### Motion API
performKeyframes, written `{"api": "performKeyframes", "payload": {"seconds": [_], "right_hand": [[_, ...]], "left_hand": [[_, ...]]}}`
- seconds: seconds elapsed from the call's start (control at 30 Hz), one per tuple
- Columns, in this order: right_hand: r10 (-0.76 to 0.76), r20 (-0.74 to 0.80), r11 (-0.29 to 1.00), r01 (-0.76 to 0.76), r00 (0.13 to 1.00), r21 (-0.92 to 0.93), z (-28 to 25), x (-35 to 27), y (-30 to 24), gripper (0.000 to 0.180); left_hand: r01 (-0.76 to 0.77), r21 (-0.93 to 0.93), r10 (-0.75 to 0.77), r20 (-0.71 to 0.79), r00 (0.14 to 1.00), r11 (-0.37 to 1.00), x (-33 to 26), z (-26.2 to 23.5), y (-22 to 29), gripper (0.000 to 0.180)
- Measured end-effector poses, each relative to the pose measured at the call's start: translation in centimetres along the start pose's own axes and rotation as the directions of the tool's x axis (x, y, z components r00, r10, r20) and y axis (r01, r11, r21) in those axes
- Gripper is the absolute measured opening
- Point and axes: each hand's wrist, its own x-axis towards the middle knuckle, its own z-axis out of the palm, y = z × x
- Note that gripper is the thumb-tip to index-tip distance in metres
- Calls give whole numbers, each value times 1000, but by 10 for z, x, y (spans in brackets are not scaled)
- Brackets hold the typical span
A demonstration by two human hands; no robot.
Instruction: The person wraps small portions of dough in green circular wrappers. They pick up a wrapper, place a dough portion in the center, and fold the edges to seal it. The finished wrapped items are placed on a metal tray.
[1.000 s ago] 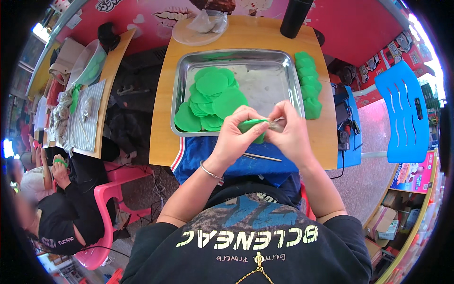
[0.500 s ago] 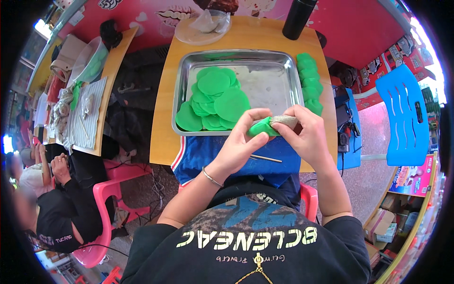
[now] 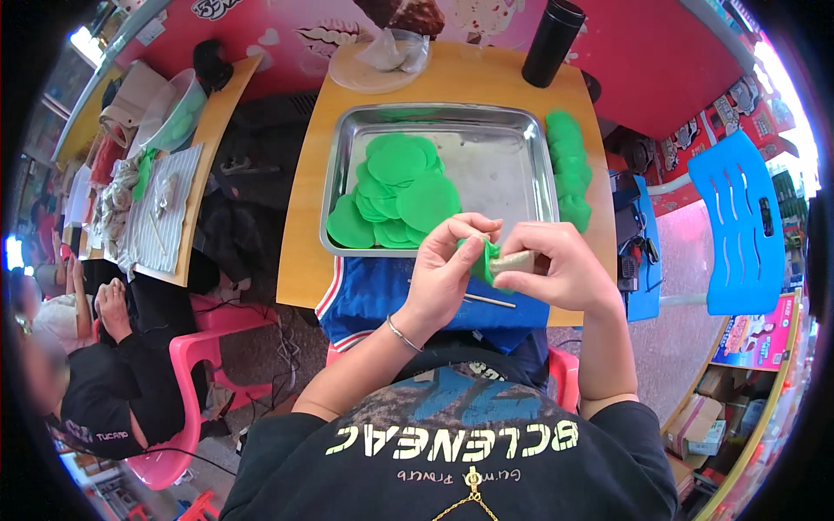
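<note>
Above the near edge of the metal tray point(image 3: 549, 165), my left hand point(image 3: 447, 271) pinches a folded green disc point(image 3: 481, 264) between thumb and fingers. In my right hand point(image 3: 565, 267) is a short beige-grey piece point(image 3: 516, 263), held against the green one; its material is hard to make out. A loose pile of thin green discs point(image 3: 427, 204) lies in the tray's left half. On the blue cloth point(image 3: 434, 295) just below my hands rests a thin wooden stick point(image 3: 488, 301).
A row of bunched green pieces point(image 3: 569, 174) stands right of the tray. Behind it are a black cylindrical bottle point(image 3: 552, 43) and a clear plastic tray with a bag point(image 3: 373, 68). A blue chair point(image 3: 738, 226) stands at right; a person point(image 3: 104, 373) sits at left.
My right hand has turned, so its back now faces up over the beige-grey piece. The green disc in my left hand now stands more upright. The view has shifted slightly.
</note>
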Motion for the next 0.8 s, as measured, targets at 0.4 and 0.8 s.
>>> {"api": "performKeyframes", "payload": {"seconds": [0.4, 0.8], "right_hand": [[-48, -204, 997, 35, 978, -68, 13, 1, 14, 16], [-83, -240, 995, 65, 967, -82, 17, -2, 15, 13]], "left_hand": [[135, -123, -140, -35, 989, 983, -4, -2, -3, 9], [114, -113, -122, -69, 990, 987, 0, -6, 2, 9]]}}
